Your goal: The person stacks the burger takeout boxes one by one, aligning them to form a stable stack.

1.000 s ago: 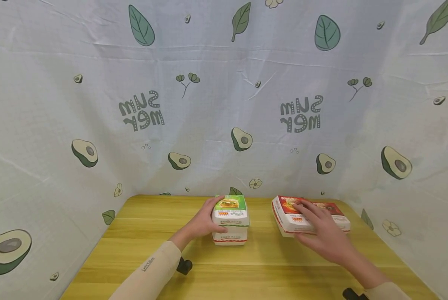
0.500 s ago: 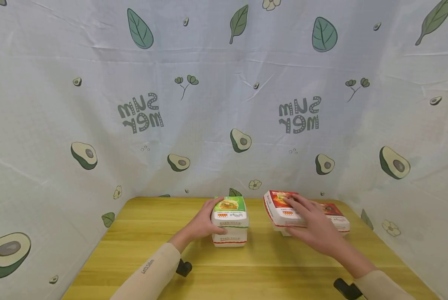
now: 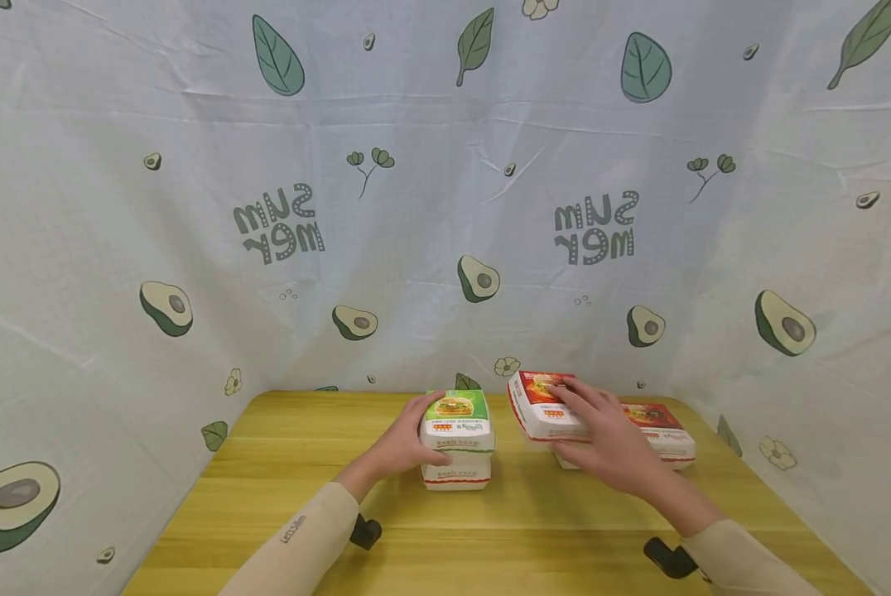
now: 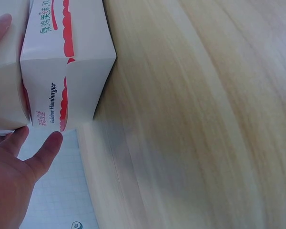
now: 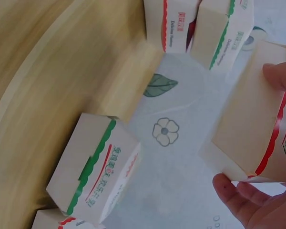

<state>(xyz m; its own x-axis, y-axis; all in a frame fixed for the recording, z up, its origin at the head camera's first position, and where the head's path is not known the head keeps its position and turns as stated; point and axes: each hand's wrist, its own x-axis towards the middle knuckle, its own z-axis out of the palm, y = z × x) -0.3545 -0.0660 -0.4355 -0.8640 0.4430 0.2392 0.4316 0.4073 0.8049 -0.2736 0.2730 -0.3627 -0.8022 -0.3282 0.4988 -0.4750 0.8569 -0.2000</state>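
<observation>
My left hand (image 3: 399,449) grips a green-topped hamburger box (image 3: 456,410) from its left side, thumb in front. That box sits on a red-trimmed hamburger box (image 3: 456,474); in the left wrist view, fingertips reach the lower box's (image 4: 47,95) far edge. My right hand (image 3: 615,445) holds a red-topped hamburger box (image 3: 546,414), raised and tilted to the right of that stack. In the right wrist view, thumb and fingers are on opposite sides of this held box (image 5: 252,114). Below it stands a green-trimmed hamburger box (image 5: 93,167), mostly hidden behind my right hand in the head view.
Another red-topped hamburger box (image 3: 657,430) stands at the right on the wooden table (image 3: 490,546). Close behind the table hangs a white curtain (image 3: 416,207) printed with avocados and leaves, which wraps round both sides.
My right hand has lifted the red-topped hamburger box and carried it left, uncovering the other red-topped box more. My left hand has stayed at its stack.
</observation>
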